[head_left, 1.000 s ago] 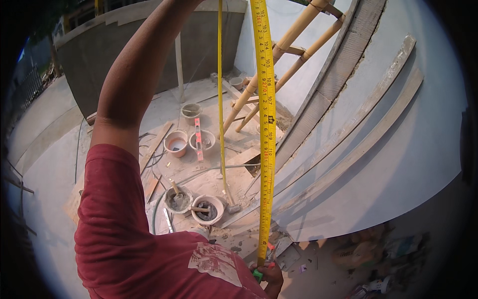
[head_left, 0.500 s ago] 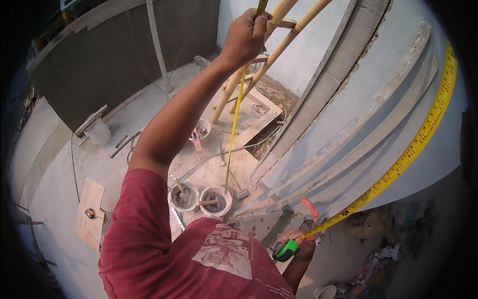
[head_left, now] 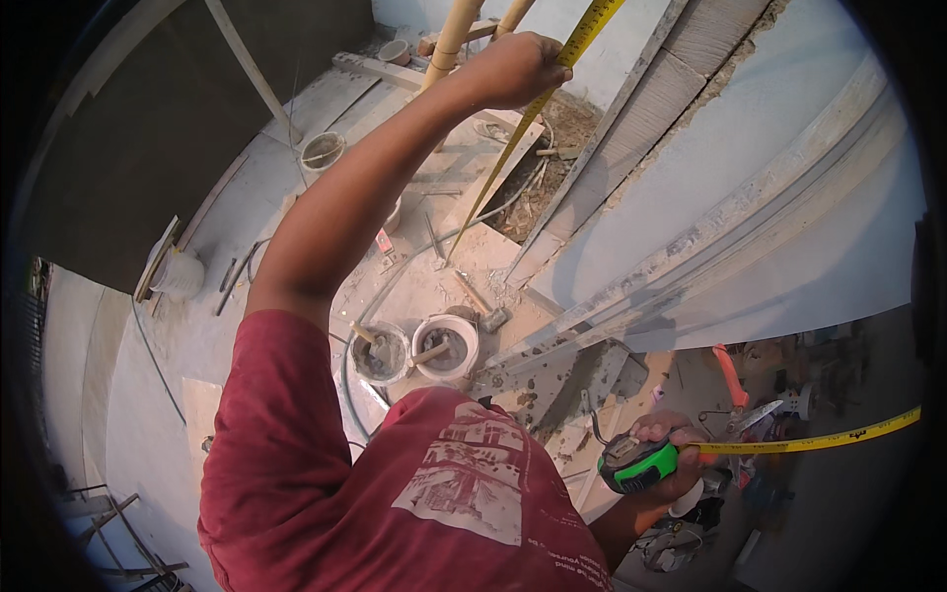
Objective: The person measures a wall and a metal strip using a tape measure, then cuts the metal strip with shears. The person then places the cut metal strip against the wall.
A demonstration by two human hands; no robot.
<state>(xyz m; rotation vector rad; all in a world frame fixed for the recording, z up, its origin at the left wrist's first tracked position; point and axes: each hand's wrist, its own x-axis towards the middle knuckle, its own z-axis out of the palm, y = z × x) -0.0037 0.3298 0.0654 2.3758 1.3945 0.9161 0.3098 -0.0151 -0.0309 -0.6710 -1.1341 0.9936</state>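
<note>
Tape (head_left: 809, 444) is stretching from its green-and-black case (head_left: 639, 466) toward the right edge of view, and another length is passing through the raised left hand (head_left: 521, 71), sloping down near a hammer (head_left: 481, 304) beyond two buckets (head_left: 472, 355); whether its lower end is touching the ground is not showing. The left fingers are curling tightly around the blade, leaving no visible gap. Low on the right, the right hand (head_left: 681, 476) is wrapping its fingers around the case. Drawing-out is looking well advanced, a long stretch already lying outside the case; winding in is appearing undone, and no marking is showing.
</note>
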